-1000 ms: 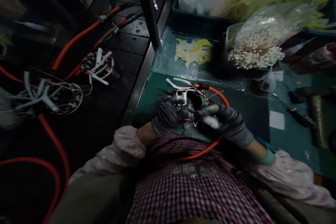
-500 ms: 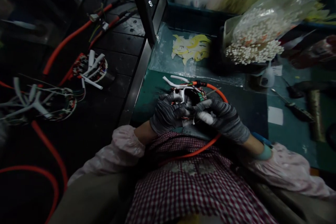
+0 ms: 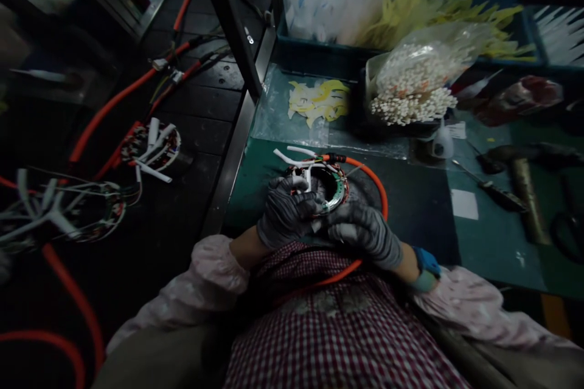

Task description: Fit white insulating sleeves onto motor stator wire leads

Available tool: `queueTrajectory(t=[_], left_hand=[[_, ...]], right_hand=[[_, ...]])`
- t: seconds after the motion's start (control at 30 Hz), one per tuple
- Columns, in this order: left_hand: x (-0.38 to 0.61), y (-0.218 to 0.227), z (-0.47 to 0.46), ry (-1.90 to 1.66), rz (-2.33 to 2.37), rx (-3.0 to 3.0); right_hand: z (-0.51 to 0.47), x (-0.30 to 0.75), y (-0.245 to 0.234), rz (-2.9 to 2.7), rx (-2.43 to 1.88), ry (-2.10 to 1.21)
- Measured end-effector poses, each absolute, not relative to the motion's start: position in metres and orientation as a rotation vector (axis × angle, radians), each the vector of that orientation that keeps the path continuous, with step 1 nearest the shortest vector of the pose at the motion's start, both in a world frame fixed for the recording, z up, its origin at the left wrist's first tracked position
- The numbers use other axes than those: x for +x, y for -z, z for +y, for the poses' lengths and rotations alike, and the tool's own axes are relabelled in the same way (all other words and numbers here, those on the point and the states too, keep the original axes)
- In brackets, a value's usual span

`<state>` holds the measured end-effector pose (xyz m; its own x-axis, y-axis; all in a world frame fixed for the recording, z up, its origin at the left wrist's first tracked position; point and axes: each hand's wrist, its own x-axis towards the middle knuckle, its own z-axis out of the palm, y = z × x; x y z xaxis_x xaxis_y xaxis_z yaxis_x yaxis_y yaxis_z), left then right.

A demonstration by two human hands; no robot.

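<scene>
A ring-shaped motor stator point(image 3: 341, 193) with wire windings lies on the green bench right in front of me. White sleeves point(image 3: 292, 159) stick out of its far left side, and an orange cable point(image 3: 378, 187) leaves it at the back and curves round to the right. My left hand point(image 3: 288, 206), in a grey striped glove, is closed on the stator's near left rim. Gloved the same way, my right hand point(image 3: 367, 232) is curled at the near right edge of the ring. Its fingertips are partly hidden, so what they pinch does not show.
Two more wired stators point(image 3: 152, 144) lie on the dark slatted surface at left, with orange cables. Behind are yellow cut pieces point(image 3: 319, 100), a bag of thin white tubes point(image 3: 413, 94) and a bin point(image 3: 314, 51). A screwdriver point(image 3: 502, 194) and hammer point(image 3: 529, 200) lie at right.
My right hand has dropped down and toward me, off the ring's front, uncovering more of its opening. My left hand stays on the rim. The view has shifted a little.
</scene>
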<state>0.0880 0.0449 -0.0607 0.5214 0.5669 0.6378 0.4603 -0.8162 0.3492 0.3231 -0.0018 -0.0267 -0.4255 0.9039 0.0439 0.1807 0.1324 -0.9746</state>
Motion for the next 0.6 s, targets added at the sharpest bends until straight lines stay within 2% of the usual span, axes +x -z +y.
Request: queueTrajectory(t=[0.07, 0.17, 0.3, 0.4, 0.47, 0.6], left_hand=[[0.086, 0.065, 0.044, -1.123, 0.927, 2.631], [0.081, 0.069, 0.045, -0.975, 0.964, 2.669], [0.076, 0.062, 0.038, -1.044, 0.874, 2.688], [0.066, 0.057, 0.016, -1.103, 1.056, 2.537], [0.053, 0.054, 0.003, -1.155, 1.335, 2.178], [0.041, 0.033, 0.011, -0.973, 1.416, 1.571]], right_hand=[[0.005, 0.309, 0.026, -1.767, -0.950, -1.210], [0.019, 0.280, 0.030, -1.603, -1.013, -0.739], [0.034, 0.278, 0.035, -1.414, -1.170, -0.542], [0.045, 0.337, 0.035, -1.274, -1.401, -0.306], [0.053, 0.394, 0.037, -1.238, -1.682, -0.182], [0.077, 0.482, 0.041, -1.223, -2.085, -0.059]])
